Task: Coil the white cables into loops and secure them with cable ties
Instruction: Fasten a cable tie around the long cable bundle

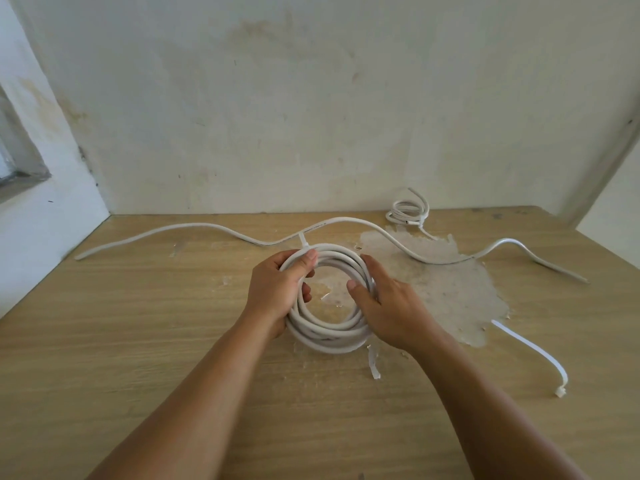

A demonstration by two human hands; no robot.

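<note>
A thick white cable coil (329,336) of several loops lies on the wooden table (138,341) at the centre. My left hand (277,289) grips its left side, thumb on top near a white cable tie (302,240) that sticks up at the coil's far edge. My right hand (384,303) grips the right side, thumb inside the ring. Another tie tail (373,365) pokes out at the coil's near edge. A long loose white cable (194,227) snakes across the table behind the coil. A loose cable tie (533,351) lies at the right.
A small tied white coil (408,211) rests at the back right by the stained wall (311,98). A patch of peeled veneer (446,282) spreads right of centre. The table is boxed in by walls at the left and right.
</note>
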